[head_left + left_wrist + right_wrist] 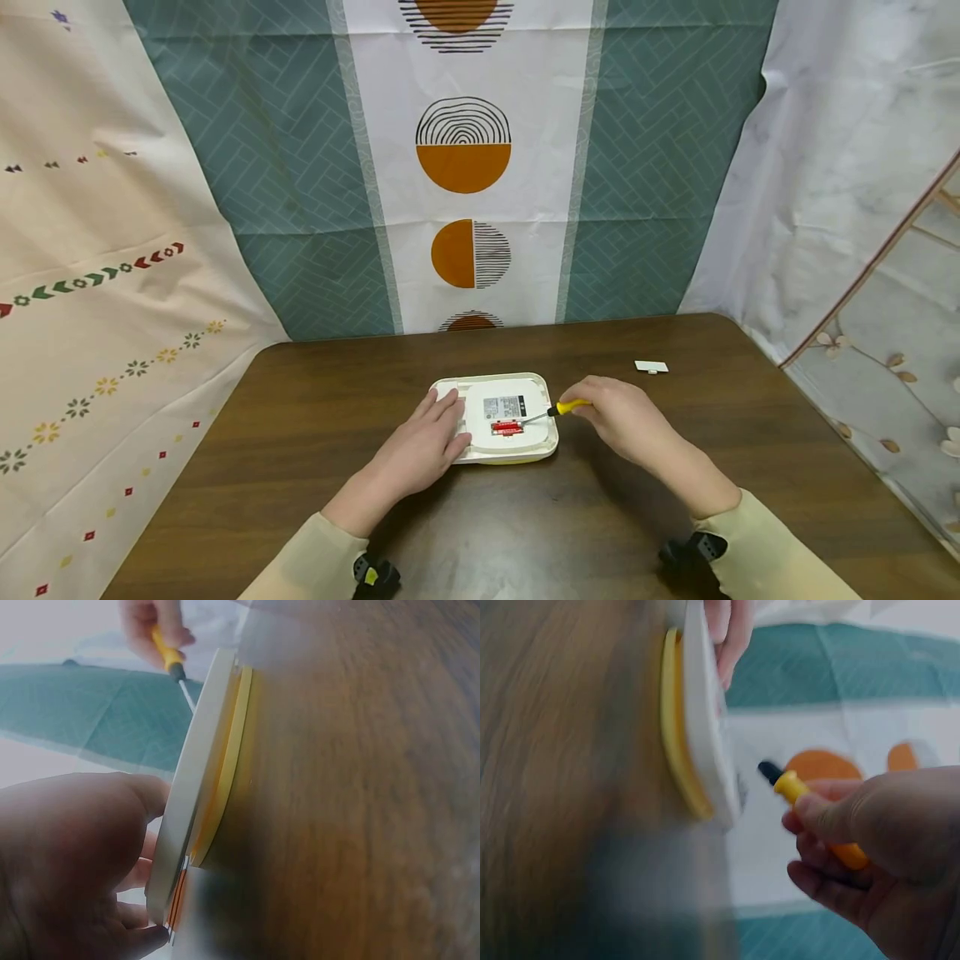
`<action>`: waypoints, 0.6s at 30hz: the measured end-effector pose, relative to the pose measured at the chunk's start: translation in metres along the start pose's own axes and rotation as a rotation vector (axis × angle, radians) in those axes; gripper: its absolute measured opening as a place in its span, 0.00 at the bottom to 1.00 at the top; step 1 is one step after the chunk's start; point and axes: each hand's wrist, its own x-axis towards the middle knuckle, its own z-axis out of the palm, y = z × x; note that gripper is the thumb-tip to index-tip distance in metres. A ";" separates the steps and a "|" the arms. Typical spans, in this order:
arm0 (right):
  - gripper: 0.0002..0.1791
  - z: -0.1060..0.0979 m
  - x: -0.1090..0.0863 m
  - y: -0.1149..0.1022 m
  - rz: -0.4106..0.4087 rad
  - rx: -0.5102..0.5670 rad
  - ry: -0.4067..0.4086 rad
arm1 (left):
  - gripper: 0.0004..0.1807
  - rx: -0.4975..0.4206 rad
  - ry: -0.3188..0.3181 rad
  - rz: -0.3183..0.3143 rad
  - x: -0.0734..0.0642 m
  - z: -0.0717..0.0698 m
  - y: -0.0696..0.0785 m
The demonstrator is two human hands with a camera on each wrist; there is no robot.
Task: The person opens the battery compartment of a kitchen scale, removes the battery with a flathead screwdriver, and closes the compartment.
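Left hand [423, 443], fingers spread, rests on the white device [534, 442] on the bench [300, 417]; red batteries [507, 427] sit in it, a screwdriver [558, 409] tip beside them, its yellow handle pinched by the right hand's fingers [626, 421]; beyond, a small white cover [651, 367].

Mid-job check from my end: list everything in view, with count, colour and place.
Table: one, brown, under everything
Casing: one, white with yellow underneath, on the table
Label: one, grey and black, on the casing
Batteries: seemingly two, red, in the casing, below the label
Screwdriver: one, yellow and black, shaft towards the batteries
Small piece: one, white, table's far right
Patterned cloths: three; green-white-orange behind, cream left, whitish right
Sleeves: two, pale, on the forearms
Wrist units: two, black, at the wrists
Left hand: one, bare, on the casing's left side
Right hand: one, bare, holding the screwdriver
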 end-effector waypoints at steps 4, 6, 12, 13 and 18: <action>0.13 0.007 -0.003 0.017 0.061 0.134 -0.028 | 0.36 -0.003 -0.001 0.001 0.000 -0.001 -0.001; 0.12 0.010 -0.004 0.023 0.082 0.187 -0.043 | 0.36 -0.001 -0.004 0.002 0.000 -0.001 -0.001; 0.11 0.017 -0.005 0.035 0.161 0.317 -0.123 | 0.36 0.004 -0.005 -0.004 -0.001 -0.001 -0.001; 0.11 0.017 -0.005 0.036 0.180 0.333 -0.137 | 0.36 0.002 -0.003 -0.004 -0.001 -0.001 -0.001; 0.10 0.021 -0.006 0.040 0.244 0.397 -0.166 | 0.36 0.003 0.003 0.007 -0.001 0.000 -0.002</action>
